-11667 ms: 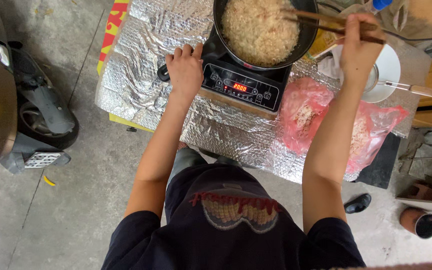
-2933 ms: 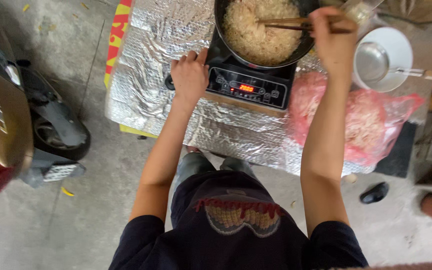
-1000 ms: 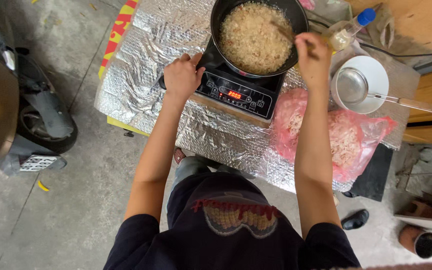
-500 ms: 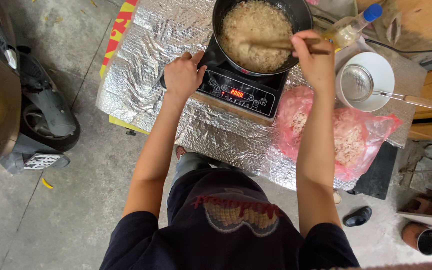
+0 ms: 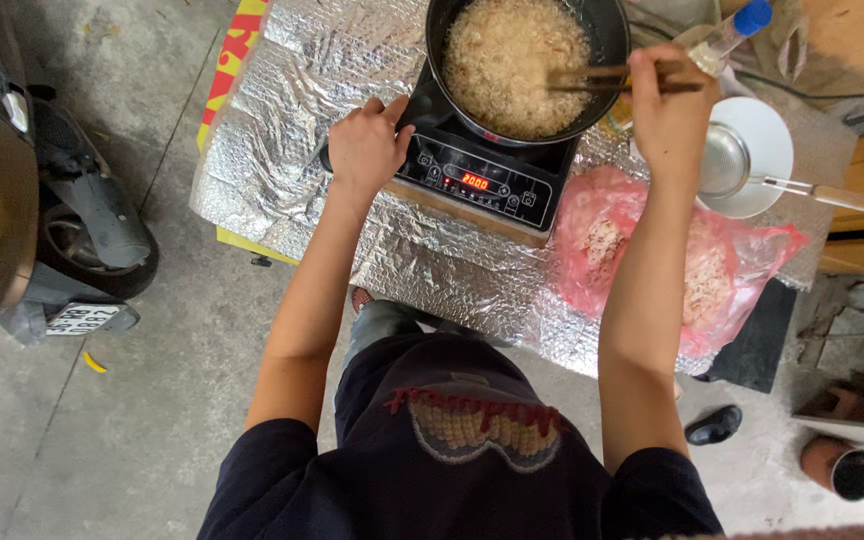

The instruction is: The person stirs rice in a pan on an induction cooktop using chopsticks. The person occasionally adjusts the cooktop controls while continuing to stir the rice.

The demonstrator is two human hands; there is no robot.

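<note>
Foil-covered table [image 5: 282, 150]: right hand [image 5: 667, 105] pinching chopsticks [image 5: 602, 78] over pale noodles [image 5: 512, 60]; left hand [image 5: 367, 145] gripping pan handle [image 5: 414, 110].

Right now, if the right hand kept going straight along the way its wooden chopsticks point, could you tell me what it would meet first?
The right hand holds the wooden chopsticks pointing leftward over the round black pan. Their tips would likely first meet the pale bubbling food in it, though their height above it is unclear.

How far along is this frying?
Done: cooker lit, pan full of pale, bubbling shreds. In hand: right hand stirs with chopsticks; left hand steadies the pan handle. Left: strainer sits unused; pink bag holds more.
</note>
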